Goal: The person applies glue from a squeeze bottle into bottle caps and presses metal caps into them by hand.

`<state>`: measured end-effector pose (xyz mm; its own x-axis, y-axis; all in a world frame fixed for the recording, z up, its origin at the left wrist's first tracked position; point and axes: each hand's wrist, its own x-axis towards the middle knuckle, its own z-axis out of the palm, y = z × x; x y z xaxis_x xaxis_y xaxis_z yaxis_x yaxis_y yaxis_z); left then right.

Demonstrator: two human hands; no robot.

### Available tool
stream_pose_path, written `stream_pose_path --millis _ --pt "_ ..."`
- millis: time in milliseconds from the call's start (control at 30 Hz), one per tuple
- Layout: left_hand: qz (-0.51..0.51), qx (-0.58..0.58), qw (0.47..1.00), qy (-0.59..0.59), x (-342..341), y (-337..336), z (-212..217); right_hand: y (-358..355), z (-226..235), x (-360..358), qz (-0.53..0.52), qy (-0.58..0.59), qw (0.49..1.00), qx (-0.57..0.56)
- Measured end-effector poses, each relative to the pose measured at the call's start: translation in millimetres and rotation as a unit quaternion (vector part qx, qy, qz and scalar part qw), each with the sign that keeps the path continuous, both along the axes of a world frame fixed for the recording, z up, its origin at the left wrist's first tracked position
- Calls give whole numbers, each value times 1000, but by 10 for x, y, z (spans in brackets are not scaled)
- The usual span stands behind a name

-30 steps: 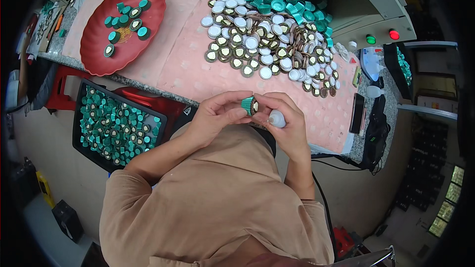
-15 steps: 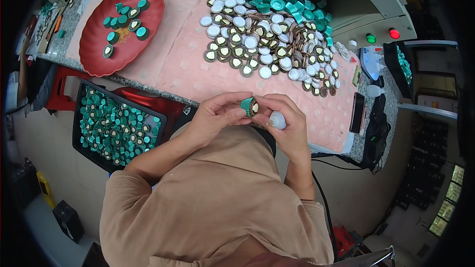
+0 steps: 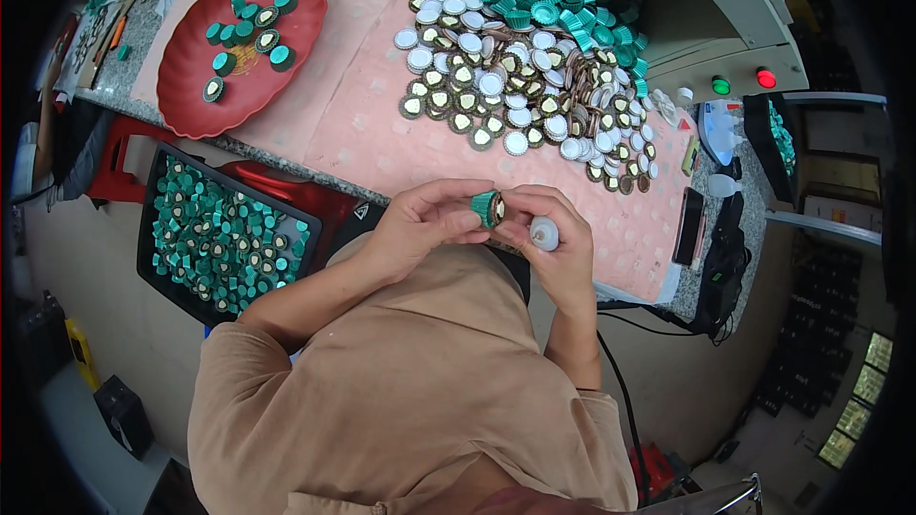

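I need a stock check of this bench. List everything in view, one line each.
green cap: one, green with gold inside, pinched between both hands
white piece: one, small and rounded, in the right hand
red tray: one, upper left of the bench, about nine green caps in it
black crate: one, below the bench edge at left, full of green caps
loose discs: many, white, gold and brown, heaped mid-bench
green cap pile: many, back of the bench
pink mat: one, covers the bench
black phone: one, right end of the mat
round lamps: two, green and red, right
left hand: on the green cap
right hand: on the cap and the white piece
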<state>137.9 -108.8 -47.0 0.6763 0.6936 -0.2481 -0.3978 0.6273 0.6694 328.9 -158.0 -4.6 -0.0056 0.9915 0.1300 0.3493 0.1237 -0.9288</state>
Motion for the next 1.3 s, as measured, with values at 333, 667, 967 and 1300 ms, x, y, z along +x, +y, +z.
stream_pose_path --millis 333,667,967,1300 --pt "6 7 1000 -9 6 -13 -22 -4 4 -17 -6 -21 1000 13" --pt "6 20 1000 -6 7 -23 -54 -7 28 -41 -11 -37 999 20" --pt "-23 41 999 -10 -5 27 -36 -7 66 -55 -9 -54 998 39" --pt "55 102 993 5 63 -19 -41 -16 -54 -242 -45 -143 980 128"
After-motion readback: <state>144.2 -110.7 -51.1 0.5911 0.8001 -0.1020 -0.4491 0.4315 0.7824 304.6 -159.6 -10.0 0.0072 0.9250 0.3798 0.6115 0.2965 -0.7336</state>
